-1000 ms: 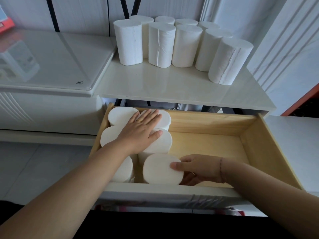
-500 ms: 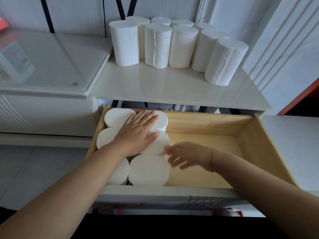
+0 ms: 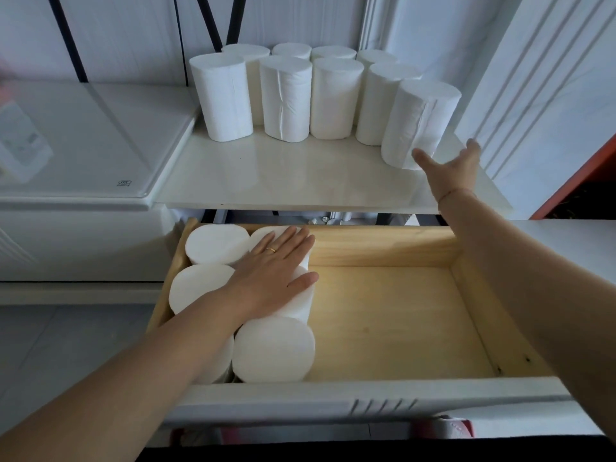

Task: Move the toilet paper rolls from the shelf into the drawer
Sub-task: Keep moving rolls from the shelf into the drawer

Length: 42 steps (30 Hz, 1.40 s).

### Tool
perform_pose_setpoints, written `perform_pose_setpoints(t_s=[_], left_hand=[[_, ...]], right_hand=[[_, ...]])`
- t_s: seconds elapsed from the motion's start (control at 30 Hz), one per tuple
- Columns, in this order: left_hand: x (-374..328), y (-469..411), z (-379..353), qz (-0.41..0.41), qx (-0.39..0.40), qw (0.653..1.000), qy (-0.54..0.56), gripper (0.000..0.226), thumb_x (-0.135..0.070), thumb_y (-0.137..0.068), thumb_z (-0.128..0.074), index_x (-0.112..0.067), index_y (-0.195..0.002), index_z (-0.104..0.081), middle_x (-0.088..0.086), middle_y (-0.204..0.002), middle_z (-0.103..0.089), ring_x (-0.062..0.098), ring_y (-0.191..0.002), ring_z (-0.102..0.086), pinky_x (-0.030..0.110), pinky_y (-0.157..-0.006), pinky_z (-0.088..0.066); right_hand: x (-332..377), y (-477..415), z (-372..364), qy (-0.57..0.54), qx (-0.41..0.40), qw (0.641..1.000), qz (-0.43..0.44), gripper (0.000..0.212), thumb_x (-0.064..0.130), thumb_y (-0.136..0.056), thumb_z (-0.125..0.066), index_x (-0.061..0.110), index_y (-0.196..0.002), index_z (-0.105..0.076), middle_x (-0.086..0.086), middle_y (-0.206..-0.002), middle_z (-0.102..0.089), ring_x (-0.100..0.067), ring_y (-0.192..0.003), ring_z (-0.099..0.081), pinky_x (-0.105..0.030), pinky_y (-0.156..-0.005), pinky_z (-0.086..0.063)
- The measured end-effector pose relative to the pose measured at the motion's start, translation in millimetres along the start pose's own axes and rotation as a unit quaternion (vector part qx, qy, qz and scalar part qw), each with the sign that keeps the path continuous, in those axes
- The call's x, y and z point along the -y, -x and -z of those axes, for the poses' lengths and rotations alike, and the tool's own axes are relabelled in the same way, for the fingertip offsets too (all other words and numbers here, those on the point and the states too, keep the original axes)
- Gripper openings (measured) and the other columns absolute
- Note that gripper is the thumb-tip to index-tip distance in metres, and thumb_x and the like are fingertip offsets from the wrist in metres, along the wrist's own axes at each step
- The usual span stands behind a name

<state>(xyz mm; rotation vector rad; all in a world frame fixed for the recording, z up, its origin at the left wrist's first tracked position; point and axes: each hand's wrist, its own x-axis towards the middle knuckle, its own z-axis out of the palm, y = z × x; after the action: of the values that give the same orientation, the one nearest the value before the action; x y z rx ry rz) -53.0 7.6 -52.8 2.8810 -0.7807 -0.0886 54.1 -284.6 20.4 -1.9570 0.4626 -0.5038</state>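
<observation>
Several white toilet paper rolls (image 3: 286, 101) stand upright at the back of the white shelf (image 3: 283, 181). The rightmost roll (image 3: 420, 121) stands nearest the front. My right hand (image 3: 448, 168) is spread open at its base, thumb touching the roll's lower edge, fingers out to its right. Below, the open wooden drawer (image 3: 393, 321) holds several rolls on end in its left part, one at the front (image 3: 273, 350). My left hand (image 3: 276, 268) lies flat with straight fingers on top of the drawer's rolls.
A white glass-topped cabinet (image 3: 83, 151) sits left of the shelf, slightly higher. White panelled walls (image 3: 533, 78) close in the back and right. The drawer's right half is bare wood. The drawer's white front (image 3: 366, 401) is nearest me.
My right hand has let go of the front roll in the drawer and risen to the rightmost roll on the shelf. That front roll now stands against the others. My left hand stayed put.
</observation>
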Motion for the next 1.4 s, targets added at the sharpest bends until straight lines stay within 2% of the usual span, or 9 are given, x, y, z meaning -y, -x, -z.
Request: perform_pose_setpoints(t_s=[0.13, 0.3, 0.47, 0.57, 0.67, 0.9, 1.13, 1.27, 1.4], left_hand=[[-7.4, -16.2, -4.6, -0.004, -0.011, 1.0, -0.025, 0.073, -0.061, -0.087, -0.001, -0.023, -0.149, 0.006, -0.01, -0.156, 0.016, 0.002, -0.139, 0.022, 0.027, -0.113, 0.016], [-9.0, -13.6, -6.3, -0.011, -0.033, 0.999, -0.016, 0.08, -0.066, -0.08, 0.01, -0.025, -0.149, 0.005, -0.013, -0.153, 0.017, 0.0, -0.137, 0.026, 0.025, -0.113, 0.016], [-11.7, -11.7, -3.7, -0.005, -0.036, 0.999, 0.003, 0.079, -0.066, -0.081, 0.009, -0.026, -0.149, 0.006, -0.014, -0.154, 0.017, 0.0, -0.138, 0.024, 0.029, -0.115, 0.012], [-11.0, -11.4, -3.4, -0.005, -0.038, 0.999, 0.002, 0.078, -0.065, -0.082, 0.009, -0.026, -0.149, 0.005, -0.014, -0.154, 0.017, 0.0, -0.139, 0.023, 0.028, -0.115, 0.013], [-10.5, -13.1, -3.7, -0.005, -0.039, 0.999, -0.004, 0.078, -0.065, -0.082, 0.008, -0.025, -0.149, 0.005, -0.013, -0.154, 0.016, 0.001, -0.139, 0.022, 0.029, -0.115, 0.011], [-8.9, -15.0, -6.7, 0.001, -0.039, 0.999, -0.008, 0.078, -0.066, -0.082, 0.008, -0.026, -0.149, 0.005, -0.014, -0.153, 0.016, 0.0, -0.138, 0.023, 0.027, -0.115, 0.013], [-9.0, -15.6, -6.5, 0.02, -0.031, 0.999, -0.001, 0.081, -0.068, -0.08, 0.006, -0.025, -0.149, 0.008, -0.011, -0.157, 0.014, 0.002, -0.14, 0.021, 0.027, -0.114, 0.014], [-10.0, -12.7, -5.0, 0.032, -0.025, 0.999, 0.0, 0.076, -0.064, -0.087, -0.002, -0.022, -0.149, 0.009, -0.009, -0.157, 0.014, 0.003, -0.141, 0.019, 0.024, -0.112, 0.017], [-9.7, -11.7, -1.9, 0.023, -0.016, 1.0, 0.002, 0.072, -0.061, -0.089, -0.002, -0.022, -0.149, 0.006, -0.008, -0.157, 0.012, 0.004, -0.142, 0.016, 0.024, -0.113, 0.015]], right_hand=[[9.5, -17.3, -30.8, -0.044, -0.021, 0.999, -0.003, 0.118, 0.041, -0.072, -0.08, 0.01, -0.153, 0.0, -0.008, -0.16, -0.009, -0.021, -0.148, -0.013, -0.031, -0.116, -0.016], [22.3, -31.1, -61.0, -0.04, -0.078, 0.996, 0.009, 0.125, 0.049, -0.064, -0.081, 0.018, -0.153, 0.001, -0.009, -0.156, -0.016, -0.024, -0.143, -0.026, -0.04, -0.116, -0.027], [32.9, -43.0, -74.7, -0.049, -0.14, 0.989, -0.016, 0.124, 0.049, -0.055, -0.077, 0.024, -0.153, -0.004, -0.006, -0.153, -0.024, -0.024, -0.139, -0.032, -0.054, -0.114, -0.023], [34.7, -47.6, -78.2, -0.039, -0.15, 0.987, -0.043, 0.119, 0.049, -0.057, -0.075, 0.027, -0.152, -0.006, -0.002, -0.151, -0.029, -0.028, -0.13, -0.044, -0.051, -0.112, -0.028], [31.5, -50.8, -76.6, -0.044, -0.14, 0.989, -0.037, 0.112, 0.046, -0.056, -0.073, 0.025, -0.15, -0.014, 0.001, -0.148, -0.032, -0.03, -0.126, -0.045, -0.044, -0.107, -0.036], [23.3, -25.8, -59.3, -0.066, -0.043, 0.996, 0.038, 0.094, 0.045, -0.056, -0.074, 0.019, -0.135, -0.028, 0.004, -0.134, -0.038, -0.02, -0.114, -0.048, -0.04, -0.099, -0.044], [8.8, 55.6, -25.9, -0.091, 0.082, 0.985, 0.122, 0.091, 0.039, -0.058, -0.083, 0.015, -0.13, -0.032, -0.002, -0.127, -0.048, -0.015, -0.114, -0.05, -0.033, -0.097, -0.047], [2.2, 95.0, 3.2, -0.08, 0.195, 0.966, 0.153, 0.1, 0.053, -0.051, -0.082, 0.029, -0.13, -0.027, 0.005, -0.131, -0.047, -0.013, -0.121, -0.05, -0.033, -0.098, -0.046], [-18.6, 115.6, 19.1, -0.053, 0.309, 0.94, 0.132, 0.102, 0.05, -0.047, -0.085, 0.041, -0.129, -0.024, 0.019, -0.129, -0.045, 0.005, -0.121, -0.047, -0.021, -0.096, -0.045]])
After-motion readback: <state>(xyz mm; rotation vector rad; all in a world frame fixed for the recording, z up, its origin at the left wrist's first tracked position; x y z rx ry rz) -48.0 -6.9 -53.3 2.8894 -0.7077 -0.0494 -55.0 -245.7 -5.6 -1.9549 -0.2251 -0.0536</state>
